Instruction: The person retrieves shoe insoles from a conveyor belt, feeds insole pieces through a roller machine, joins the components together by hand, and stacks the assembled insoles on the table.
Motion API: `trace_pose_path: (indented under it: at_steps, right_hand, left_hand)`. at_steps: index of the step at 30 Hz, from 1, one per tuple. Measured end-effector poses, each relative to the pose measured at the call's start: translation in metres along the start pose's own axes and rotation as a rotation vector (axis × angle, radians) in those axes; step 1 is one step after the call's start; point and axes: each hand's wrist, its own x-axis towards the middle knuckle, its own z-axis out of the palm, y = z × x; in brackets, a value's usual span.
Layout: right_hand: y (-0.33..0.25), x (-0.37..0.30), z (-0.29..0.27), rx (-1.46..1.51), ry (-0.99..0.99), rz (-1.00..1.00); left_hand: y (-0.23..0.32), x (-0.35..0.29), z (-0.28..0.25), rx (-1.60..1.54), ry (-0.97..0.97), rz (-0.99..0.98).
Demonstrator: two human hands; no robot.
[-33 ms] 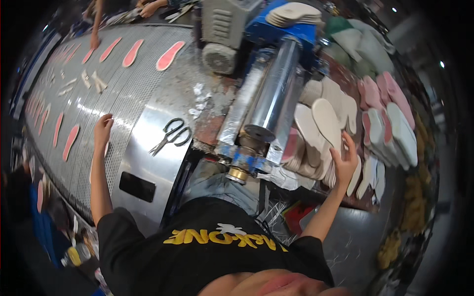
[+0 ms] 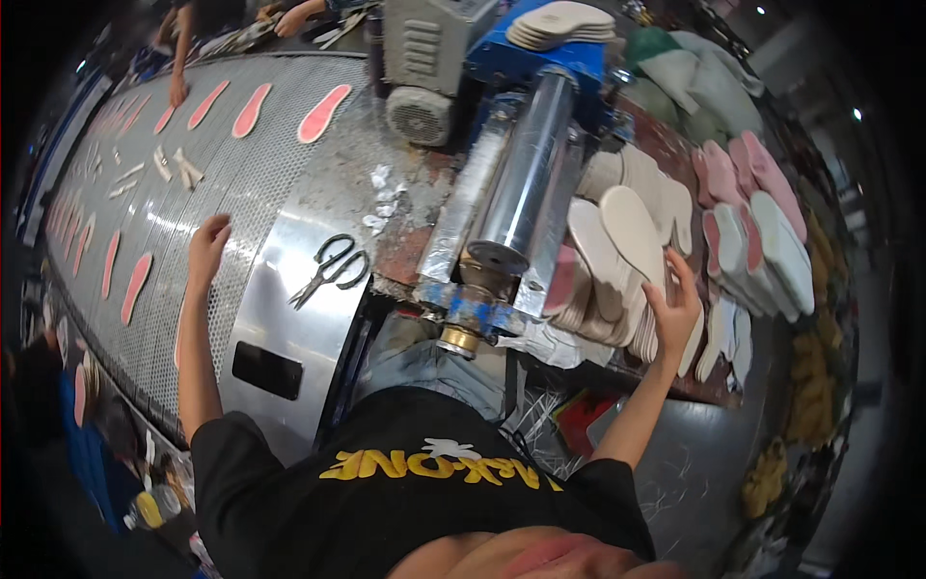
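Note:
My left hand (image 2: 206, 253) hovers over the grey mesh conveyor belt (image 2: 256, 183), fingers loosely bent and nothing visible in them. Pink insoles with pale rims, such as one near that hand (image 2: 136, 288), lie spread along the belt. On the right, my right hand (image 2: 677, 307) has its thumb and fingers around the narrow lower end of a cream insole (image 2: 631, 230). This insole rests on top of stacked cream insoles (image 2: 588, 241). Between my hands stands a roller machine with a shiny metal roller (image 2: 526, 174).
Black-handled scissors (image 2: 328, 270) and a black phone (image 2: 267, 372) lie on the metal plate by the belt. More insoles sit on the blue machine top (image 2: 559, 24). White and pink stacks (image 2: 762, 246) stand at far right. Another person's hand (image 2: 177, 92) touches the belt's far side.
The whole view has shifted slightly. My left hand's fingers look a little differently bent. My right hand keeps its place at the cream insole.

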Motion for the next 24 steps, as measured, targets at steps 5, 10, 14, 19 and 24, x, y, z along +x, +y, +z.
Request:
trace_pose_path:
  at_steps: [5, 10, 14, 19, 24]
  right_hand:
    - [-0.046, 0.037, 0.013, -0.206, -0.125, -0.197]
    - [-0.077, 0.046, 0.065, 0.211, -0.141, -0.221]
    - [-0.045, 0.028, 0.065, 0.337, 0.067, -0.114]
    - [-0.001, 0.024, 0.062, 0.215, 0.078, 0.013]
    - [0.011, 0.033, 0.080, -0.236, -0.011, -0.094]
  left_hand:
    - [0.254, 0.041, 0.070, -0.254, -0.396, 0.411]
    - [0.352, 0.058, 0.112, -0.192, -0.741, 0.770]
    - [0.364, 0.063, 0.124, -0.042, -0.756, 0.862]
    - [0.348, 0.074, 0.111, 0.149, -0.574, 0.896]
    - [0.273, 0.085, 0.102, 0.098, -0.523, 0.801]
